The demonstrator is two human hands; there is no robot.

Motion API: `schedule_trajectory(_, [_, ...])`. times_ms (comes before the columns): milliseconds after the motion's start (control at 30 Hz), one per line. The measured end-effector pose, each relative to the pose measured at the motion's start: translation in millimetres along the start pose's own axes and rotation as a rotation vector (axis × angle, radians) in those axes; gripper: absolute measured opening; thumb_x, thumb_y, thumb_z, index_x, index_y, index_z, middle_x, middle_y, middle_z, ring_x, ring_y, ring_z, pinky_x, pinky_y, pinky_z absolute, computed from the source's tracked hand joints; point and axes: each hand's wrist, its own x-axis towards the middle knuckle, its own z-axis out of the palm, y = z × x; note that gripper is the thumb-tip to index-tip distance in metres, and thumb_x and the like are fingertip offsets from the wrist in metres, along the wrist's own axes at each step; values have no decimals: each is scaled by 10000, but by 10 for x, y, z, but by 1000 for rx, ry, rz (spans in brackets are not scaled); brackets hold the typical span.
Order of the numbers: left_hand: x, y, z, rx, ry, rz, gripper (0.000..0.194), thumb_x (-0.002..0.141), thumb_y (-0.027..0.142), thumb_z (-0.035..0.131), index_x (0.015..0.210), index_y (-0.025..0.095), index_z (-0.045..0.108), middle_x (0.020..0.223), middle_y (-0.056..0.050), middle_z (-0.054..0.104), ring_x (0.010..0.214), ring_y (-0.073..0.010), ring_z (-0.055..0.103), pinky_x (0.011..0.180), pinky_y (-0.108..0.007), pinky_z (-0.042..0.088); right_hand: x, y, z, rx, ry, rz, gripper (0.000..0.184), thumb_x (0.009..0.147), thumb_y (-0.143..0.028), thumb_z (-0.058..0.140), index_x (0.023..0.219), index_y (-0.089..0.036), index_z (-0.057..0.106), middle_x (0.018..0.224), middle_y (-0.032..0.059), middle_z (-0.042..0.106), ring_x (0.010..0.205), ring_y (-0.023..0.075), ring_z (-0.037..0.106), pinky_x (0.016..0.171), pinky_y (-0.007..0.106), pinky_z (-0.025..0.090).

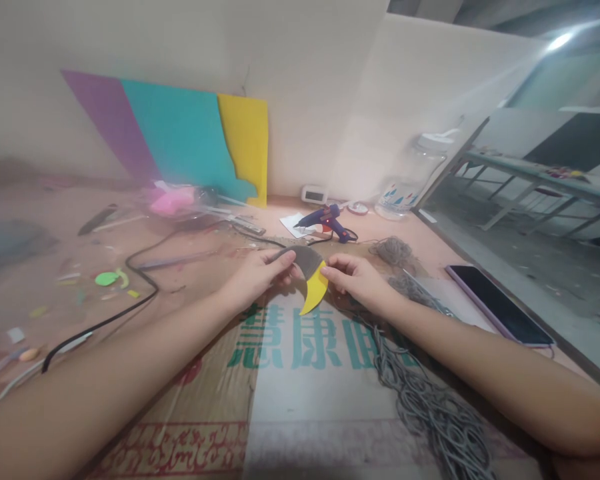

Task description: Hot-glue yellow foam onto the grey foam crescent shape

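Between my hands is a crescent-shaped piece (316,291), its upper part covered in grey and its lower tip bare yellow. My left hand (269,275) grips the grey end, thumb on top. The fingers of my right hand (355,279) pinch the right edge where grey meets yellow. Loose grey yarn (433,407) lies in a tangled heap below my right forearm; whether a strand joins it to the crescent, I cannot tell. A small bundle of grey yarn (394,251) sits beyond my right hand. Past the crescent, a blue glue gun (326,219) rests on the table.
Printed cardboard (295,400) lies under my hands. A phone (497,303) is near the right edge, with a clear plastic jug (405,180) behind. Coloured sheets (180,133) lean on the wall. A black cable (145,277) and scraps, including a green disc (107,279), lie left.
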Motion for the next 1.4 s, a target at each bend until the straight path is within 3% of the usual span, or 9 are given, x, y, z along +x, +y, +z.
schedule_trajectory(267, [5, -33, 51, -34, 7, 54, 379, 750, 510, 650, 868, 163, 555, 640, 21, 582, 514, -92, 528, 514, -214, 442, -29, -44, -18, -58, 150, -138, 220, 810, -398, 611, 830, -192, 536, 503, -77, 460, 399, 88, 405, 399, 207, 313])
schedule_trajectory(400, [-62, -35, 104, 170, -125, 57, 344, 721, 480, 672, 797, 150, 612, 675, -16, 634, 609, -131, 579, 588, -239, 460, -72, -23, -80, -403, 318, -456, 57, 829, -217, 559, 878, -205, 532, 686, -17, 565, 531, 120, 517, 494, 233, 406])
schedule_trajectory(500, [-97, -4, 115, 247, -145, 106, 386, 732, 518, 627, 743, 133, 649, 708, -41, 657, 639, -151, 586, 592, -245, 445, -90, 25, -112, -763, 251, -746, 181, 803, -72, 491, 909, -202, 560, 935, 53, 587, 780, 170, 581, 640, 269, 466])
schedule_trajectory(633, [-64, 47, 99, 127, -39, 30, 434, 738, 559, 574, 687, 130, 616, 635, -40, 630, 601, -152, 575, 581, -252, 447, -90, 90, -93, -938, 129, -830, 199, 883, -80, 437, 988, -189, 566, 988, 78, 562, 841, 180, 574, 716, 299, 495])
schedule_trajectory(833, [-2, 70, 72, 77, 116, 48, 356, 729, 494, 610, 714, 140, 582, 621, -13, 604, 556, -127, 532, 545, -235, 419, -173, -255, -177, -916, 92, -719, 199, 904, -218, 502, 1088, -187, 573, 1140, 119, 559, 1023, 230, 567, 847, 365, 491])
schedule_trajectory(933, [-6, 61, 52, 155, 135, 65, 319, 748, 452, 609, 669, 144, 580, 589, -1, 582, 546, -122, 514, 533, -228, 390, -284, -619, -352, -816, 87, -555, 149, 906, -286, 510, 974, -218, 623, 980, 74, 644, 896, 219, 604, 789, 350, 489])
schedule_trajectory(1067, [19, -14, 30, 160, 118, 62, 330, 752, 458, 623, 665, 142, 589, 600, -5, 592, 553, -126, 525, 533, -230, 390, -397, -924, -635, -785, -77, -325, 223, 898, -397, 509, 919, -247, 673, 919, 50, 681, 811, 216, 616, 708, 330, 482])
schedule_trajectory(1200, [66, -97, 38, -7, 78, 32, 352, 763, 482, 611, 782, 131, 605, 664, -18, 628, 560, -121, 541, 560, -243, 427, -346, -901, -851, -877, -179, -247, 264, 895, -425, 513, 1004, -255, 683, 975, 42, 689, 855, 217, 621, 738, 322, 472])
schedule_trajectory(1400, [60, -53, 76, -102, 114, 20, 356, 720, 474, 639, 805, 136, 566, 630, 4, 595, 546, -115, 539, 546, -241, 430, -32, -575, -999, -1119, -114, -150, 242, 827, -410, 592, 911, -224, 724, 792, 53, 707, 702, 202, 631, 641, 288, 440])
